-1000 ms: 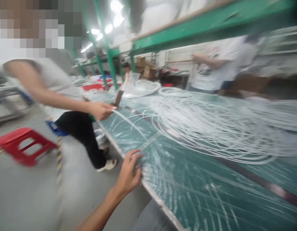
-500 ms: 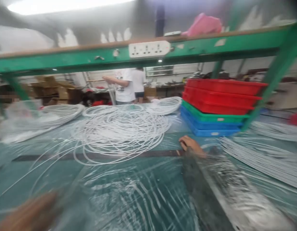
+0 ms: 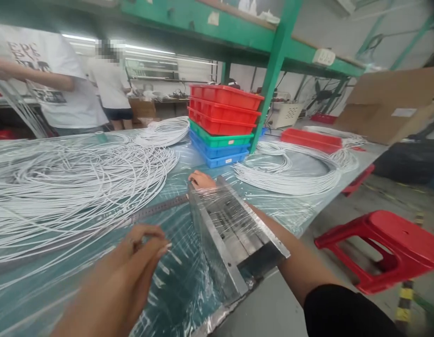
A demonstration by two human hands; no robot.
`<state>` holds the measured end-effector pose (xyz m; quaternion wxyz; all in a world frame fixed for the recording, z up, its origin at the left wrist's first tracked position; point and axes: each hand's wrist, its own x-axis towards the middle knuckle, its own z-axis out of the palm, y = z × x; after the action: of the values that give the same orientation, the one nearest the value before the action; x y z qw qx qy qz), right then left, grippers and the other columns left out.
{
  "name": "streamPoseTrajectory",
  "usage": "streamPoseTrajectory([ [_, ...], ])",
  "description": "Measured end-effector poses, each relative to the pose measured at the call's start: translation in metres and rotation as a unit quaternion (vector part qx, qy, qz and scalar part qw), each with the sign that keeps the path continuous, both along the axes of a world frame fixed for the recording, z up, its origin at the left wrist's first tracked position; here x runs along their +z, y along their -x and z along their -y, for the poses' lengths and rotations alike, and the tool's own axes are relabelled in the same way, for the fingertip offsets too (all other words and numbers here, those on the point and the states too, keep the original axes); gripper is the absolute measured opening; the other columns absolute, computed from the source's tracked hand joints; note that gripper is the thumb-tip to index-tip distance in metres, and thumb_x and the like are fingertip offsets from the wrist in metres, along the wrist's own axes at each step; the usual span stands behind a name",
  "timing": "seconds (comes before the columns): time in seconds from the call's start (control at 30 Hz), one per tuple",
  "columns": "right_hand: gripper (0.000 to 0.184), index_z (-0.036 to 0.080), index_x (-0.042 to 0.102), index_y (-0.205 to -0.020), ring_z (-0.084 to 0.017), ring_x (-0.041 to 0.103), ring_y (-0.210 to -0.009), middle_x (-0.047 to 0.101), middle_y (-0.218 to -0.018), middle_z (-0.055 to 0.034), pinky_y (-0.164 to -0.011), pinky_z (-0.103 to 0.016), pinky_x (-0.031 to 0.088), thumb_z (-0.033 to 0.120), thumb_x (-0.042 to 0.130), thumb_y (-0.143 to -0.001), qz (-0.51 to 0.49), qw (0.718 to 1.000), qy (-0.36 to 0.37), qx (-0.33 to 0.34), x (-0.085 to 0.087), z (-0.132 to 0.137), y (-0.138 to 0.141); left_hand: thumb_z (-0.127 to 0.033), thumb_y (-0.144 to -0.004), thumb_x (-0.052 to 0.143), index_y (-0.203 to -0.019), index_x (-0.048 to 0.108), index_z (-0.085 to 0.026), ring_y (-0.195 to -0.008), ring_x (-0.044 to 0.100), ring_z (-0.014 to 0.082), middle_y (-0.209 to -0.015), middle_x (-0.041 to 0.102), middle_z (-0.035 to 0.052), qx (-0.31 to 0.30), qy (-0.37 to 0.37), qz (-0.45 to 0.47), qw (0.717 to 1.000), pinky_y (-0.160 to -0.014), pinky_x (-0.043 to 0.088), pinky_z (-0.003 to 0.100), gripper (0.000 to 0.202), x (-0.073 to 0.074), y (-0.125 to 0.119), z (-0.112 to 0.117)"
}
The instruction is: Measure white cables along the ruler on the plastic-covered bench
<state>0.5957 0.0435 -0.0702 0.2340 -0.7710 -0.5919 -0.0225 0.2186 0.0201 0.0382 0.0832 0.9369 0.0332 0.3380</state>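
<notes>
With the left hand pinching the plastic film and the right hand gripping the metal channel's far end, its sharp edge could tear that film.

The only readable lettering stood on the white printed T-shirt of a person across the table: large dark letters, seemingly "EPE", cut off at the sleeve. The lines of print beneath were too blurred to read.
</notes>
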Motion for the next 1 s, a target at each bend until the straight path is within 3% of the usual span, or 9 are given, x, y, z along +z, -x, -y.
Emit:
streamPoseTrajectory([
  [0.1, 0.021, 0.014, 0.067, -0.122, -0.020, 0.064, -0.104, 0.064, -0.120, -0.0070, -0.095, -0.040, 0.058, 0.029, 0.065, -0.107, 0.007, 1.000, 0.011, 0.003, 0.006, 0.000, 0.003, -0.030, -0.114, 0.035, -0.096, 0.068, -0.020, -0.087, 0.077, 0.0210, -0.117, 0.070, 0.0093, -0.021, -0.058, 0.000, 0.998, -0.049, 0.056, 0.025, 0.038, 0.023, -0.045, 0.009],
  [0.23, 0.021, 0.014, 0.066, -0.123, -0.021, 0.063, -0.108, 0.063, -0.121, -0.0070, -0.098, -0.042, 0.056, 0.027, 0.065, -0.107, 0.012, 1.000, 0.019, 0.001, 0.014, 0.003, 0.008, -0.022, -0.111, 0.035, -0.079, 0.059, -0.022, -0.097, 0.078, 0.0249, -0.085, 0.072, 0.0029, -0.089, -0.042, -0.017, 0.995, -0.047, 0.055, 0.023, 0.040, 0.024, -0.067, 0.010],
  [0.4, 0.018, 0.014, 0.065, -0.123, -0.020, 0.061, -0.107, 0.063, -0.122, -0.0063, -0.098, -0.040, 0.054, 0.018, 0.061, -0.106, 0.006, 0.999, 0.040, 0.001, 0.025, 0.006, 0.012, -0.020, -0.108, 0.034, -0.090, 0.065, -0.022, -0.079, 0.078, 0.0243, -0.120, 0.074, 0.0054, -0.069, -0.006, 0.002, 0.998, -0.047, 0.059, 0.027, 0.036, 0.014, -0.070, 0.022],
  [0.53, 0.019, 0.015, 0.064, -0.122, -0.018, 0.059, -0.101, 0.061, -0.119, -0.0044, -0.094, -0.034, 0.050, 0.012, 0.057, -0.104, -0.003, 0.999, 0.053, 0.007, 0.030, 0.009, 0.014, -0.016, -0.105, 0.035, -0.096, 0.068, -0.021, -0.072, 0.076, 0.0262, -0.128, 0.071, 0.0083, -0.055, 0.000, -0.009, 0.998, -0.045, 0.058, 0.031, 0.035, 0.012, -0.069, 0.029],
  [0.7, 0.022, 0.014, 0.063, -0.121, -0.017, 0.056, -0.097, 0.060, -0.116, -0.0037, -0.088, -0.030, 0.046, 0.009, 0.053, -0.102, -0.010, 0.999, 0.046, 0.011, 0.029, 0.012, 0.015, -0.015, -0.102, 0.036, -0.094, 0.066, -0.019, -0.058, 0.070, 0.0240, -0.131, 0.069, 0.0145, -0.047, 0.028, -0.035, 0.998, -0.041, 0.056, 0.032, 0.032, 0.009, -0.069, 0.032],
  [0.87, 0.014, 0.014, 0.065, -0.116, -0.017, 0.059, -0.096, 0.062, -0.114, -0.0041, -0.092, -0.034, 0.051, 0.013, 0.059, -0.104, -0.008, 0.999, 0.024, 0.024, 0.027, 0.014, 0.014, -0.014, -0.101, 0.035, -0.087, 0.061, -0.017, -0.068, 0.074, 0.0260, -0.128, 0.070, 0.0163, -0.020, 0.066, -0.047, 0.997, -0.054, 0.065, 0.038, 0.030, 0.004, -0.065, 0.040],
  [1.0, 0.013, 0.014, 0.066, -0.117, -0.018, 0.061, -0.098, 0.063, -0.113, -0.0046, -0.094, -0.037, 0.055, 0.020, 0.062, -0.106, -0.014, 0.999, 0.004, 0.030, 0.025, 0.013, 0.013, -0.013, -0.101, 0.032, -0.085, 0.059, -0.017, -0.078, 0.076, 0.0301, -0.116, 0.072, 0.0164, -0.003, 0.088, -0.044, 0.995, -0.054, 0.065, 0.042, 0.031, 0.002, -0.064, 0.047],
])
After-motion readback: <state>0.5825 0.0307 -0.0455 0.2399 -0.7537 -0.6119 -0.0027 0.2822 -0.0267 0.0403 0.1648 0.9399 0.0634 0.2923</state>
